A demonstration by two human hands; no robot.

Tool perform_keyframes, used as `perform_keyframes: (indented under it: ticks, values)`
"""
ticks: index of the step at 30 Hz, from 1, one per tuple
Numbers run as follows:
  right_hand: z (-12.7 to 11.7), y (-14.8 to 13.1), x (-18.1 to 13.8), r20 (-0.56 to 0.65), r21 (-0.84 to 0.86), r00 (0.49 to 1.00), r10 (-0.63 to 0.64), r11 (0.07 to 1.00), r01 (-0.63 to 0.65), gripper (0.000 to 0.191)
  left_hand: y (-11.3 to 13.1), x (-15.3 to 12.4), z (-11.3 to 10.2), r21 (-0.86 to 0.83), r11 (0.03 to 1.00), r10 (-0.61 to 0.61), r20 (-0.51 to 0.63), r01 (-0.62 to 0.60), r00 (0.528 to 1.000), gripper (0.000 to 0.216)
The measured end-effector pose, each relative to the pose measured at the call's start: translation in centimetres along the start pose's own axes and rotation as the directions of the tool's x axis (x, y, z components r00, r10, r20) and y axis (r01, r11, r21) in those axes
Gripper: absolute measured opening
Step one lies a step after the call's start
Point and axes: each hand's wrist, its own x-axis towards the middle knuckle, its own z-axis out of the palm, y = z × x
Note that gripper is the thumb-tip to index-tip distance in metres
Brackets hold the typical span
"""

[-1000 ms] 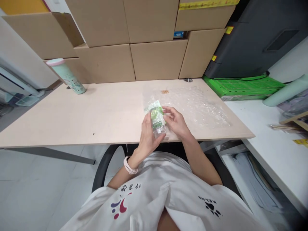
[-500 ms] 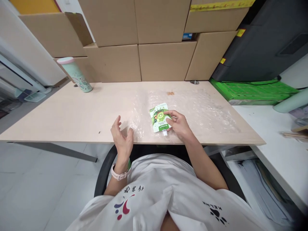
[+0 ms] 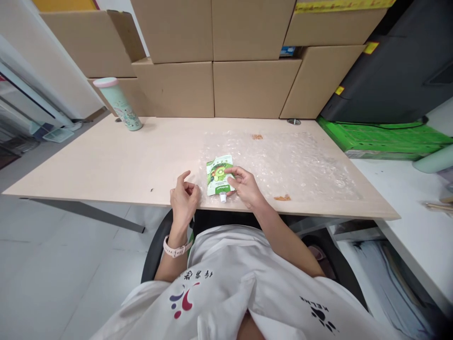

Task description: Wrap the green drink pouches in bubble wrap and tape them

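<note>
Pouch of green-and-white soft plastic, white spout toward the person, lies just below frame centre on a clear bubble-wrap sheet. The right hand pinches its right edge. The left hand is empty and loosely curled, just beside it. The pouch looks light, floppy and slick, so the seams or spout give the best hold. Half a second ago the left hand was spread open, farther left.

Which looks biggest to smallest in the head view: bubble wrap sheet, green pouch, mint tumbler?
1. bubble wrap sheet.
2. mint tumbler and green pouch: nearly alike; the tumbler stands farther away, so unranked.
</note>
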Motion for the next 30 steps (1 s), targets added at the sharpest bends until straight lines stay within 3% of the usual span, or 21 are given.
perform_keyframes:
  ticks: [6, 10, 12, 15, 20, 22, 24, 27, 30]
  values:
    - [0.1, 0.1, 0.2, 0.030, 0.041, 0.999, -0.041, 0.998, 0.040, 0.032, 0.6, 0.0, 0.1, 0.100, 0.995, 0.010, -0.019, -0.008, 1.000, 0.053]
    - [0.2, 0.9, 0.3, 0.049, -0.225, 0.996, -0.075, 0.971, 0.084, 0.023, 0.8, 0.0, 0.1, 0.129, 0.992, 0.009, -0.014, -0.008, 1.000, 0.053]
    - [0.2, 0.9, 0.2, 0.056, -0.431, 0.986, -0.156, 0.887, 0.165, 0.025, 0.9, -0.1, 0.1, 0.123, 0.992, 0.002, -0.009, -0.001, 1.000, 0.052]
    - [0.3, 0.4, -0.3, 0.063, -0.691, 0.958, -0.278, 0.681, 0.243, 0.030, 0.9, -0.1, 0.0, 0.106, 0.994, 0.002, -0.003, -0.002, 1.000, 0.052]
    - [0.6, -0.1, -1.7, 0.084, -0.902, 0.915, -0.395, 0.360, 0.238, 0.028, 0.3, -0.2, 0.1, 0.049, 0.999, 0.012, -0.021, -0.011, 1.000, 0.050]
    - [0.4, 0.3, -2.2, 0.112, -0.919, 0.881, -0.460, 0.289, 0.268, 0.025, 0.1, -0.2, 0.3, -0.034, 0.999, 0.003, -0.041, -0.005, 0.999, 0.048]
    - [0.0, 0.9, -2.5, 0.184, -0.891, 0.858, -0.479, 0.287, 0.351, 0.026, 0.2, -0.2, 0.6, -0.200, 0.980, -0.018, -0.064, 0.005, 0.998, 0.048]
    - [-0.3, 1.3, -3.1, 0.280, -0.822, 0.847, -0.451, 0.343, 0.454, 0.036, 1.2, -0.5, 1.3, -0.511, 0.860, -0.044, -0.090, -0.008, 0.995, 0.055]
    - [-0.7, 1.3, -3.9, 0.274, -0.813, 0.846, -0.458, 0.360, 0.458, 0.042, 3.1, -1.2, 2.4, -0.666, 0.744, 0.012, -0.077, -0.061, 0.997, 0.058]
